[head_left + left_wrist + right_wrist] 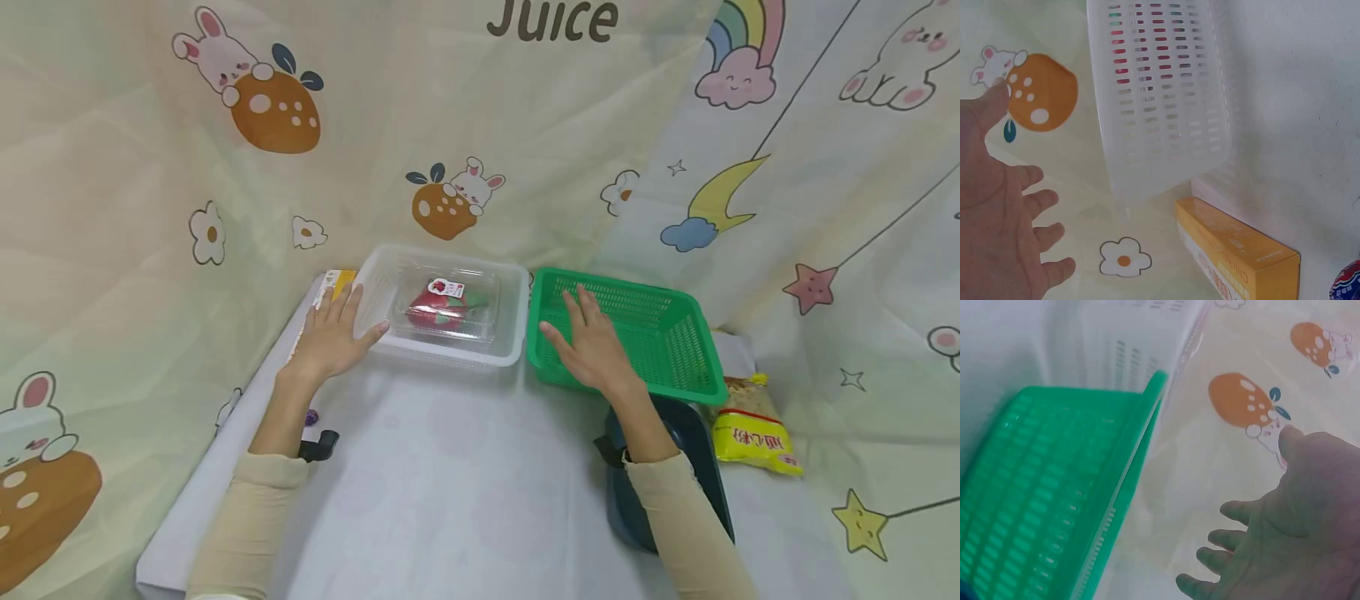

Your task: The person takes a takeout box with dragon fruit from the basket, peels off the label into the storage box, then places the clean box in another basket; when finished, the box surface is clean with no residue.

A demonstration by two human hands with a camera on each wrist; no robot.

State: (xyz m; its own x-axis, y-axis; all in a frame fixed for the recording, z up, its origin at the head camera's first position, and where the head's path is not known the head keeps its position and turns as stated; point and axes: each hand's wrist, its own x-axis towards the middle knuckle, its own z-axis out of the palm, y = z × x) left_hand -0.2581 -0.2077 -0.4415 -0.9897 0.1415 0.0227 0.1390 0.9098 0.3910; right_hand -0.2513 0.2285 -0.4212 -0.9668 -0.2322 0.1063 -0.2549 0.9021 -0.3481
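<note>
At twelve o'clock I see a pale backdrop (360, 108) printed with rabbits (228, 65) and the word "Juice" (555, 22); at two, a rainbow (750, 25) and moon (708, 200). The white worktop (450, 492) spreads at six, under soft light.

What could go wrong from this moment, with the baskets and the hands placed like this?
1. The clear plastic clamshell lies inside the white basket; tipping that basket might make it slide.
2. The right forearm passes above the dark blue basin, so drawing the right hand back could knock the basin with the sleeve.
3. An orange carton sits close to the white basket, by the left hand; a sideways move there might bump it.
</note>
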